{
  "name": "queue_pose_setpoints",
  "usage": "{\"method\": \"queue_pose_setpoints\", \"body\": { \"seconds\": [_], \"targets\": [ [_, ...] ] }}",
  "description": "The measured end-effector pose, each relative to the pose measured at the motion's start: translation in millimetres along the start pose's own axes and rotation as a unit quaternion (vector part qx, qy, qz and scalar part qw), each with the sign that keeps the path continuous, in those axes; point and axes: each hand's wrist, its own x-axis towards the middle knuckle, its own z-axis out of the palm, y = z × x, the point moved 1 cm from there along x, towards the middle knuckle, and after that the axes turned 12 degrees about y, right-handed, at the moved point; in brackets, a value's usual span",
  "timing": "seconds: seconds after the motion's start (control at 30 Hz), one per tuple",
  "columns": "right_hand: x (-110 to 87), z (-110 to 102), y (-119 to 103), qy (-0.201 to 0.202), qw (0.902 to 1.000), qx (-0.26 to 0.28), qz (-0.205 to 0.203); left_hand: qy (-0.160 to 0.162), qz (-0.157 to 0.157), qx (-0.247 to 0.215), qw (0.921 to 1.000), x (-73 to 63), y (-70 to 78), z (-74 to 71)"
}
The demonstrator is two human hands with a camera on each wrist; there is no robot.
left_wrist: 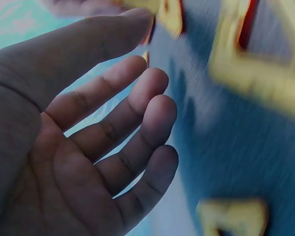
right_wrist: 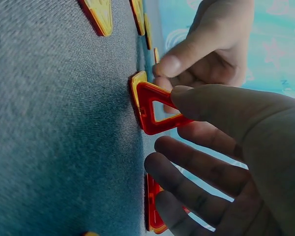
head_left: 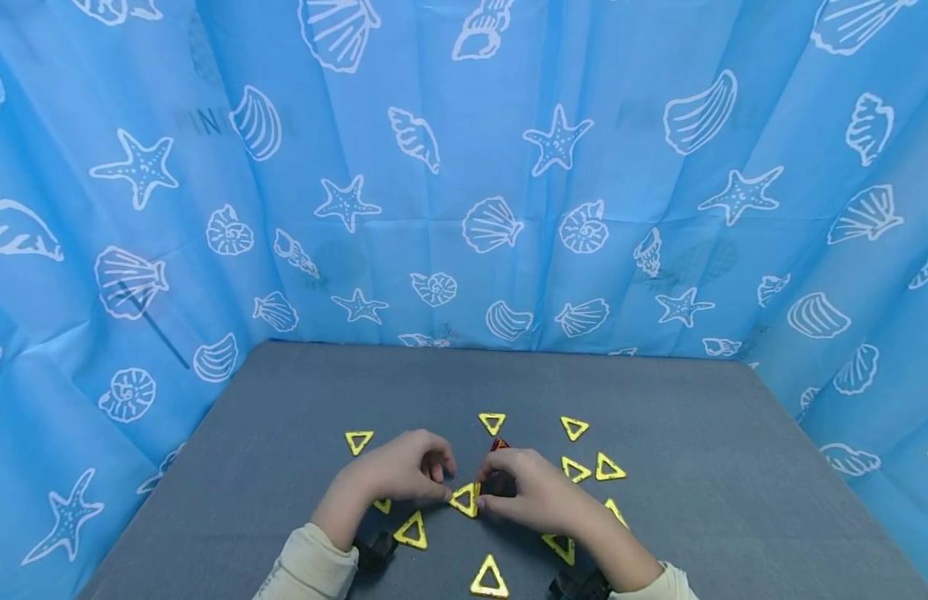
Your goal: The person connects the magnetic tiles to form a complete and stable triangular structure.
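Between the two hands, a yellow triangular magnetic tile shows with its open centre. My right hand pinches a red-edged triangular tile between thumb and index finger; it stands tilted against a yellow-faced tile in the right wrist view. The other right fingers are loosely spread. From the left, my left hand reaches in with its thumb tip right at the yellow tile's corner. Its four fingers are relaxed and gently bent, apart from the tile. A red tile lies just beyond the right hand, partly hidden.
Several yellow triangular tiles lie around the hands on the grey table, including one in front, one at left and one at right. A blue shell-patterned curtain hangs behind and along the sides.
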Motion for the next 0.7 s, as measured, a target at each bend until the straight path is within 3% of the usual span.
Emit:
{"method": "queue_pose_setpoints", "body": {
  "seconds": [0.3, 0.5, 0.7],
  "targets": [
    [1.2, 2, 2, -0.002, 1.0000, -0.004, 0.001, 0.091, -0.008, 0.014, 0.9958, -15.7, -26.2, -44.5],
    [1.1, 2, 2, -0.006, 0.9999, 0.007, 0.004, 0.161, -0.022, 0.033, 0.9861, -28.7, -47.9, -72.6],
    [1.3, 2, 1, -0.009, 0.9999, 0.008, 0.007, 0.207, -0.049, 0.051, 0.9757, -38.6, -65.2, -88.7]
  ]
}}
